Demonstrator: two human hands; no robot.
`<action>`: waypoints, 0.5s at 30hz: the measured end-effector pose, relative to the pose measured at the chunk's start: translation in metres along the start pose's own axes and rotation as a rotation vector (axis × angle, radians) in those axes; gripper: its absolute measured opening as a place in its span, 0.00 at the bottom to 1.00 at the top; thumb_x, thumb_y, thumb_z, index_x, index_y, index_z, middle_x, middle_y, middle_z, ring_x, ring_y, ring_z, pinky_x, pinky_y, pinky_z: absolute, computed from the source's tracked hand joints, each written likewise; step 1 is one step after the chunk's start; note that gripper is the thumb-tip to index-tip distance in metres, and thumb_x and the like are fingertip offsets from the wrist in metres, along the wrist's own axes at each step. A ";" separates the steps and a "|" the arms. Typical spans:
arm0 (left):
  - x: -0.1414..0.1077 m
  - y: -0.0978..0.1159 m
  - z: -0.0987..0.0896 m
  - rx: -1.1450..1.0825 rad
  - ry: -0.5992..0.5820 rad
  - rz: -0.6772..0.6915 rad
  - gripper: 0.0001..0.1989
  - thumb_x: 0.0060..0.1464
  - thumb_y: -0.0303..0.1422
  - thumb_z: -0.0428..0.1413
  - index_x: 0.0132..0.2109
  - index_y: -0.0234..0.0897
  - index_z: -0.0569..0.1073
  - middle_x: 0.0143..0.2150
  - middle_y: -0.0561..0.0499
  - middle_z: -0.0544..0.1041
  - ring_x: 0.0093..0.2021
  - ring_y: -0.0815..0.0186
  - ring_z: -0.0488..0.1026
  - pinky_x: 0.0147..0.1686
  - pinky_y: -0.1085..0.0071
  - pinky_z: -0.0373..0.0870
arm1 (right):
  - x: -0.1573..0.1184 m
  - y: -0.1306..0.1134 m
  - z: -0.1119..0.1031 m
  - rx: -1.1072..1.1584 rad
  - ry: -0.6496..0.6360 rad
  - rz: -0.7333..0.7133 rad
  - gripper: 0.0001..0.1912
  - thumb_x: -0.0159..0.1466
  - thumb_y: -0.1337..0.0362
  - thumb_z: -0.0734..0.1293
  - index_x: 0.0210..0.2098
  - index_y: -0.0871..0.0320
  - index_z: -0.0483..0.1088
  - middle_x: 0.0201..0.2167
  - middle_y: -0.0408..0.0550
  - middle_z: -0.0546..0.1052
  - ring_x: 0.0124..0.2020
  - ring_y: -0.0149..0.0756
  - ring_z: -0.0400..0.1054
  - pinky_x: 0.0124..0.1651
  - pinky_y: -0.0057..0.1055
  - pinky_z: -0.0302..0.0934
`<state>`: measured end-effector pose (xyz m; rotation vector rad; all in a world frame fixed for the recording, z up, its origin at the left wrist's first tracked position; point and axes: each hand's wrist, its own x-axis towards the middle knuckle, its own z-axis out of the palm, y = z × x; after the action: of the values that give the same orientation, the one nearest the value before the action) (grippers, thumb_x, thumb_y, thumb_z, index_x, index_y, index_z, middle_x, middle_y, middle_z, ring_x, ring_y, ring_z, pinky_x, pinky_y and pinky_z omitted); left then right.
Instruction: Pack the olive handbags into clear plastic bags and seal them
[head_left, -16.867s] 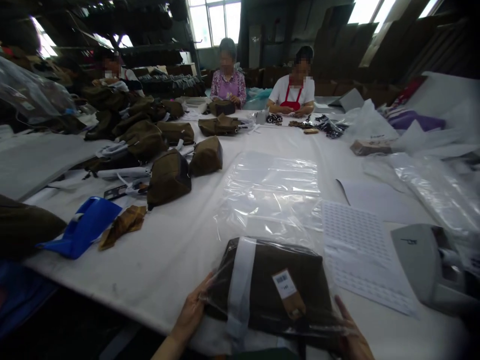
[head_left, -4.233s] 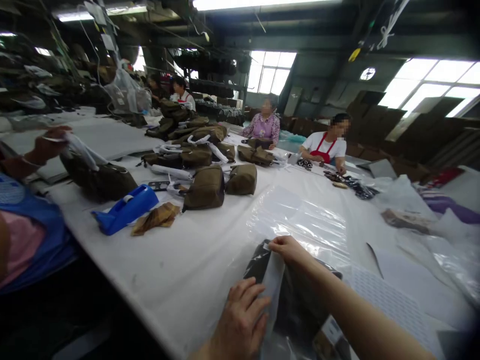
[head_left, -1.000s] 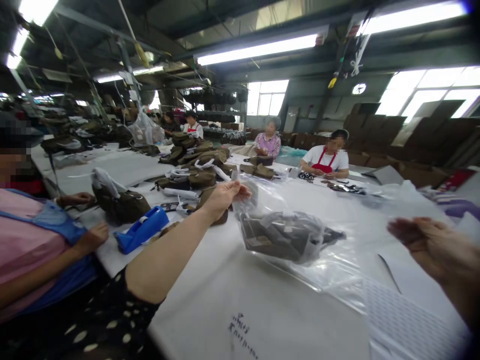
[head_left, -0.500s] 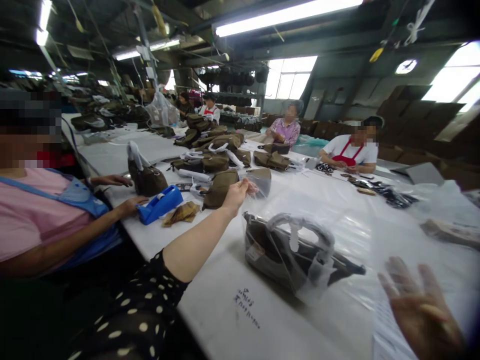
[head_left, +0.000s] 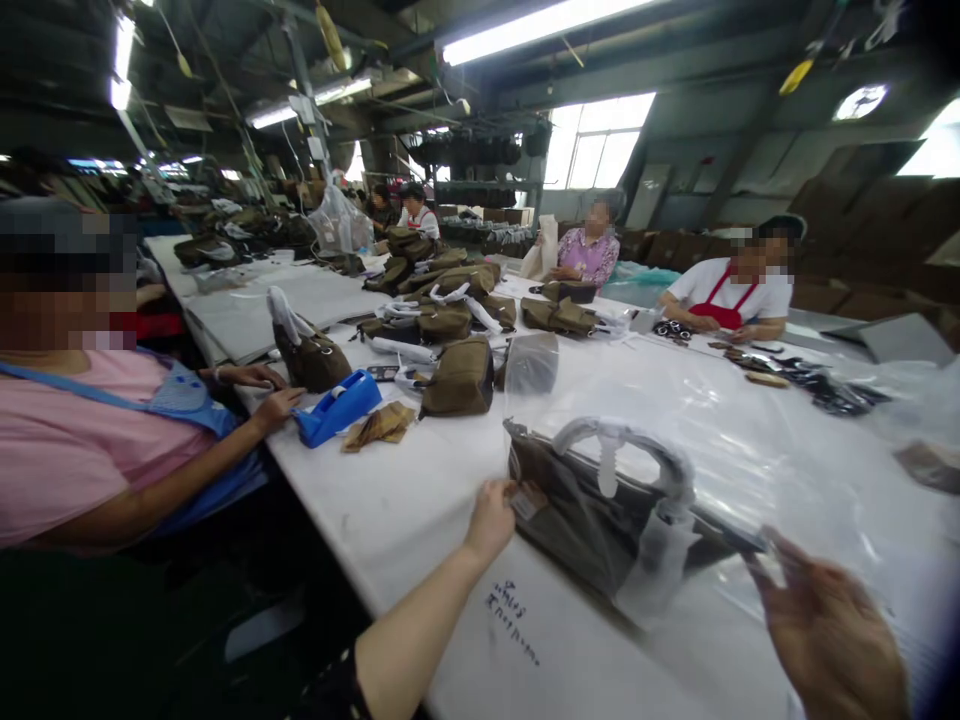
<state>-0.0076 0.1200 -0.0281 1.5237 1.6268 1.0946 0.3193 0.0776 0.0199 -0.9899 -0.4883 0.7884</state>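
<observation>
A dark olive handbag (head_left: 577,525) lies on the table inside a clear plastic bag (head_left: 630,390) that spreads out behind it. Its raised handles (head_left: 626,435) are wrapped in white padding. My left hand (head_left: 491,520) is closed at the handbag's left end, pinching the plastic there. At the opposite end, my right hand (head_left: 832,625) grips the plastic by the handbag's pointed zip end, thumb and fingers together. Whether either hand also holds the handbag's fabric through the plastic, I cannot tell.
Blue tape dispenser (head_left: 337,408) and crumpled brown paper (head_left: 379,427) lie left, beside a co-worker in pink (head_left: 112,430). Several olive bags (head_left: 457,375) are piled farther back. Two people sit across the white table (head_left: 420,510); dark straps (head_left: 832,385) lie at right.
My left hand has let go of the raised plastic edge and come down to the handbag's left end. My right hand, open before, has moved left and closed at the right end.
</observation>
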 end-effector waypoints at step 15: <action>0.079 0.027 -0.035 -0.415 0.074 0.126 0.41 0.49 0.39 0.59 0.64 0.35 0.48 0.63 0.39 0.56 0.62 0.58 0.55 0.58 0.63 0.55 | 0.001 -0.005 -0.018 -0.033 -0.096 0.003 0.08 0.54 0.58 0.70 0.31 0.53 0.72 0.36 0.45 0.77 0.50 0.49 0.66 0.60 0.58 0.49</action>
<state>-0.0358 0.1924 0.0187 1.3333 1.2601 1.4667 0.3337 0.0673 0.0155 -0.9867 -0.5843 0.8356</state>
